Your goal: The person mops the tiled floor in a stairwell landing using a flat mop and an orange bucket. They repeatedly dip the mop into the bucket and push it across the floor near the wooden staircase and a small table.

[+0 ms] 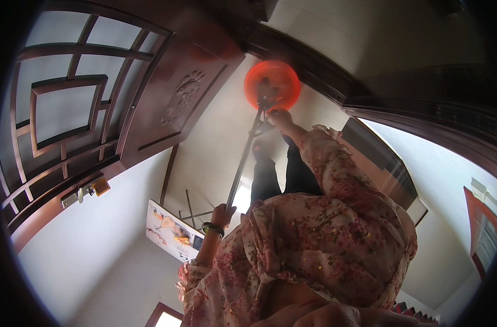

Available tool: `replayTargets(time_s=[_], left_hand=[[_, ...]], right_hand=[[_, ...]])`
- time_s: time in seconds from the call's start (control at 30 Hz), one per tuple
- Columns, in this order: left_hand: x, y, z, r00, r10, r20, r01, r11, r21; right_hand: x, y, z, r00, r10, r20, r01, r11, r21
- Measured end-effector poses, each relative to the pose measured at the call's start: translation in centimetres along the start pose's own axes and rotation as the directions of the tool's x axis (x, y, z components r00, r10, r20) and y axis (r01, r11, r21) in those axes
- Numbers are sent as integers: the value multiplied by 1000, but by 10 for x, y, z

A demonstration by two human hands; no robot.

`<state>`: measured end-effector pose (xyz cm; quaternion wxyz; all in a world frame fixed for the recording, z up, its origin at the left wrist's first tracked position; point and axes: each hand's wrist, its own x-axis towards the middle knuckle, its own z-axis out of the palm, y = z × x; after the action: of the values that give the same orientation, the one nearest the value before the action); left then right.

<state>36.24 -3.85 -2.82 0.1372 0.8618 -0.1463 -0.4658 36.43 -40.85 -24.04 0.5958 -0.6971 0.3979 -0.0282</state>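
My left hand [223,216], with a dark bangle at the wrist, is closed around the upper end of a long thin pole [243,163]. The pole slants away from me, its far end reaching a round red plastic basin [288,81]. At the near rim of the basin my right hand [280,117] has its fingers curled over the edge. Dark shapes lie inside the basin, too blurred to name. A short bar branches off the pole close to my right hand.
On the left a carved dark wooden door [183,94] with lattice panes and a metal lock [82,194] stands ajar. A dark threshold [309,65] crosses ahead. A printed board on a thin-legged table [166,233] stands at left, and a dark-topped cabinet [371,151] at right.
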Motion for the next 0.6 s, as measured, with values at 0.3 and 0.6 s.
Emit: replayTargets(time_s=[0.3, 0.6], left_hand=[[-54, -67, -102, 975, 73, 210, -88, 994, 63], [0, -110, -160, 876, 92, 473, -56, 994, -89]], right_hand=[[1, 33, 84, 860, 396, -322, -404, 914, 46], [-118, 8, 127, 821, 404, 403, -459, 48, 887]])
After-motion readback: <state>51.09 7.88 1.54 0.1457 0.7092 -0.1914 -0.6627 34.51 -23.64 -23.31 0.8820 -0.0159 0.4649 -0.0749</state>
